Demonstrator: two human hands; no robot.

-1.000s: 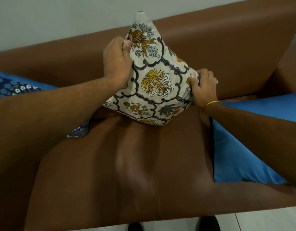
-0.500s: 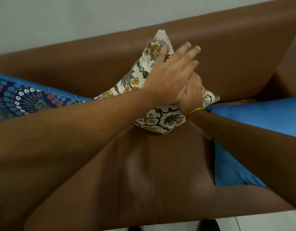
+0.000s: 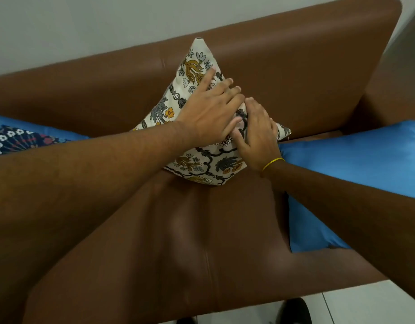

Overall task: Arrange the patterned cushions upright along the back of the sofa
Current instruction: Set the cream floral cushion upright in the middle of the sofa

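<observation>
Both hands have let go of the edges: left hand (image 3: 211,113) and right hand (image 3: 255,134) now lie flat, fingers spread, pressing the floral cushion (image 3: 202,160) under their palms, propped corner-up against the sofa back (image 3: 295,73). Patting in; nearly placed.

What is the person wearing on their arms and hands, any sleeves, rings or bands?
Both forearms are bare, with no sleeves in view. The right hand has a thin yellow band around its wrist. The left hand shows no band, watch or glove. No ring can be made out on the fingers of either hand.
</observation>
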